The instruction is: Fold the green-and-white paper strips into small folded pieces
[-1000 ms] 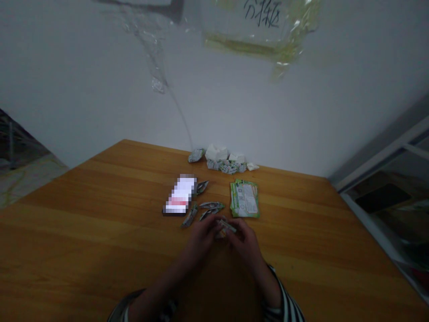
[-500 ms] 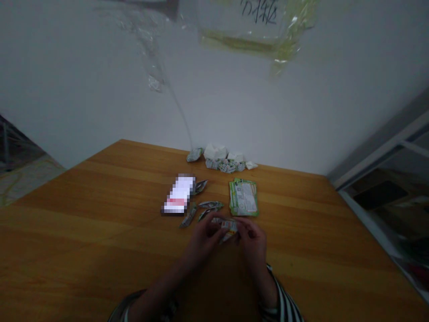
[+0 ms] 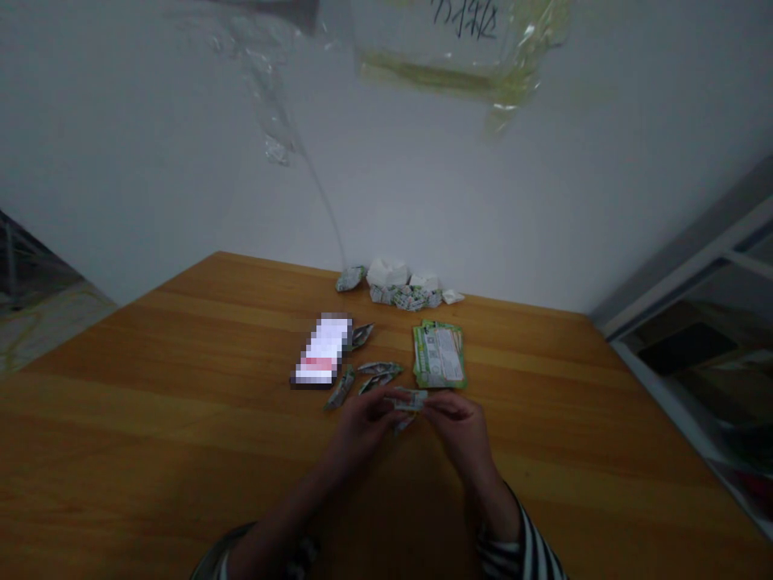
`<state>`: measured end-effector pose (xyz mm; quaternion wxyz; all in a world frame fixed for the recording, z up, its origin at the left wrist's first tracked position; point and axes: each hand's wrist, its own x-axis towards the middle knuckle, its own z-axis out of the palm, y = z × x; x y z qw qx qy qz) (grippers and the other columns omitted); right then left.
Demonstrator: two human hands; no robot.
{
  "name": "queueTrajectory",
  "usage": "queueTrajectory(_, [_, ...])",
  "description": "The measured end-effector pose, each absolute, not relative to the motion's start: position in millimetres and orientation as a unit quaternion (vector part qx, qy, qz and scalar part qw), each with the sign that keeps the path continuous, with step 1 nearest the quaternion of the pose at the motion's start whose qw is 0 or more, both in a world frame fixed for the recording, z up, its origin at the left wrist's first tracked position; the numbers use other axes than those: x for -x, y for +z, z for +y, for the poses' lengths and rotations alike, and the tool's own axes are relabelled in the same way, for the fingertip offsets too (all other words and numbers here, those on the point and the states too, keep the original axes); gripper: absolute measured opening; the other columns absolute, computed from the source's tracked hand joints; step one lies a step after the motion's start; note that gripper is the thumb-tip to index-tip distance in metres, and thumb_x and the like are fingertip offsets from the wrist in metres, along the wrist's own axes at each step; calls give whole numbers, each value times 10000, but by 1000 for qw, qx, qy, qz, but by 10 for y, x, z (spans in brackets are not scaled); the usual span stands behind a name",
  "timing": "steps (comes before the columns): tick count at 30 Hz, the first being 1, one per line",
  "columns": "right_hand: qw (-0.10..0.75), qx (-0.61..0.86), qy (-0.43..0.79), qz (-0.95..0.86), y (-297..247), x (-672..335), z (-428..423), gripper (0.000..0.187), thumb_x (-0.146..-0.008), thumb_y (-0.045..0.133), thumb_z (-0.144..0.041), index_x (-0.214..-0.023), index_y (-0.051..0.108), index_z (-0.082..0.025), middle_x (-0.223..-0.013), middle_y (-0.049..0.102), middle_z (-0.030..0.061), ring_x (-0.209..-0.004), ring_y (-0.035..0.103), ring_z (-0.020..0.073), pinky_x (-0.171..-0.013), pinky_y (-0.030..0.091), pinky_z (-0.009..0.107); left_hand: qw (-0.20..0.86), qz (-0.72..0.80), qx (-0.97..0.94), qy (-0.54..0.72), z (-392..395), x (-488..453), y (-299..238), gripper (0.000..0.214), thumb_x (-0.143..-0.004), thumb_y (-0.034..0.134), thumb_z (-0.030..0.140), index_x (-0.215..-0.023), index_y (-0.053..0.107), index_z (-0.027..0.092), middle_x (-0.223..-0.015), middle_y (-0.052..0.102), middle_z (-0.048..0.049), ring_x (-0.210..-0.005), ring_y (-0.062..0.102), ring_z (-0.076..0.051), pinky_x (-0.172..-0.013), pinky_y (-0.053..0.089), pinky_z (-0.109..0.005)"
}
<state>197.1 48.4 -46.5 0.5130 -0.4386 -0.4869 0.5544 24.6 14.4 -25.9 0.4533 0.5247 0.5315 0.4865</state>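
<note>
Between my two hands is a small printed packet (image 3: 411,399), pinched at its ends just above the table. My left hand (image 3: 367,419) is closed on its left end, thumb below and fingers above. The right end is between the thumb and fingertips of my right hand (image 3: 460,423). A corner of something pale hangs below the packet; I cannot tell whether it is part of it. Just beyond my hands lie several small narrow packets (image 3: 379,369). Farther right sits a stack of green and white printed packets (image 3: 440,356).
A phone (image 3: 324,350) with a lit, blurred screen lies left of the packets. Crumpled wrappers (image 3: 411,296) and white tissue (image 3: 386,272) are along the wall edge of the wooden table (image 3: 181,346). A taped paper sign (image 3: 435,40) hangs on the wall. A shelf frame stands at right.
The packet between my hands has tilted and shows a different side. My right hand has shifted slightly to the right, its wrist turning outward. The things on the table stay put.
</note>
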Motion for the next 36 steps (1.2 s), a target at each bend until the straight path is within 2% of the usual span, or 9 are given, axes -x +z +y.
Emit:
queueTrajectory(9, [483,451,552,-508,-433,-1987,441,164,-620,794,-199,-783,779,-193,-792,782,70,-719,737,219,-686,590,305,507,537,-457,496,152,-254,-246,259,-660,765,236,-915,750,190,-914,777,-58,-810,725,-221,-757,579,-335])
queueTrajectory(16, [479,465,441,-599,-453,-1984,407,137,-685,724,-156,-795,780,-215,-852,782,61,-781,740,226,-751,591,328,446,558,-509,480,144,-250,-272,261,-655,751,175,-910,771,226,-958,775,-41,-875,729,-237,-829,579,-358])
queueTrajectory(19, [476,472,365,-646,-465,-1993,405,130,-718,697,-155,-790,778,-227,-828,781,51,-769,736,222,-752,581,321,402,578,-531,471,135,-268,-282,224,-663,735,142,-863,781,231,-905,783,-29,-842,736,-232,-815,578,-337])
queueTrajectory(24, [468,482,278,-687,-524,-1998,420,117,-765,654,-164,-731,755,-212,-719,758,41,-658,708,201,-651,561,287,356,594,-536,483,122,-276,-330,193,-711,693,148,-855,781,241,-853,788,-11,-785,738,-212,-750,586,-302])
queueTrajectory(26, [471,472,276,-692,-548,-1995,422,124,-782,639,-168,-743,749,-209,-731,756,41,-668,705,197,-650,558,281,353,590,-534,492,123,-267,-338,200,-716,684,147,-863,778,244,-856,788,-6,-778,737,-207,-737,586,-296])
queueTrajectory(28, [472,464,287,-692,-556,-1996,422,130,-787,643,-170,-849,750,-211,-806,763,45,-713,710,195,-690,562,287,357,585,-533,496,125,-259,-331,206,-718,676,139,-860,778,249,-857,787,-3,-780,736,-207,-738,585,-301])
queueTrajectory(31, [464,447,301,-703,-537,-2010,422,243,-791,651,-160,-1006,733,-240,-936,764,49,-815,717,202,-775,561,311,371,582,-525,497,128,-257,-305,203,-710,681,136,-849,778,250,-857,787,-6,-782,735,-218,-752,582,-326])
queueTrajectory(34, [462,404,294,-733,-504,-2035,426,229,-813,635,-161,-981,749,-268,-949,768,42,-867,716,215,-805,555,327,385,576,-517,503,124,-269,-295,174,-707,695,163,-834,779,246,-840,787,-14,-769,733,-231,-750,581,-352])
queueTrajectory(36, [463,395,297,-736,-486,-2047,426,219,-818,629,-158,-955,758,-271,-910,774,36,-829,723,213,-770,561,319,394,576,-507,505,119,-278,-304,158,-698,698,166,-809,780,244,-833,787,-19,-772,731,-237,-752,579,-360])
